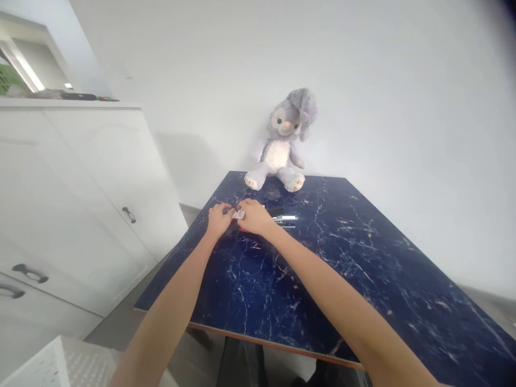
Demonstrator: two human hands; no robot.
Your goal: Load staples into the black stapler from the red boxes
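Both hands meet over the dark blue marbled table (258, 279). A small white piece, perhaps paper or wrapping (239, 214), shows between my fingertips; its kind is too small to tell. My left hand (218, 219) is closed in a pinch at its left edge. On its right edge, the fingers of my right hand (253, 217) are closed too. Something red (243, 230) peeks out below my right hand, mostly hidden. Just right of that hand lie a slim silvery tool-like object (285, 218) and a dark flat item (276, 211), both partly covered.
A grey plush rabbit (278, 153) sits at the table's far edge against the white wall. White cabinets (80, 204) with dark handles stand to the left. A white perforated basket (60, 365) is at lower left, below table height.
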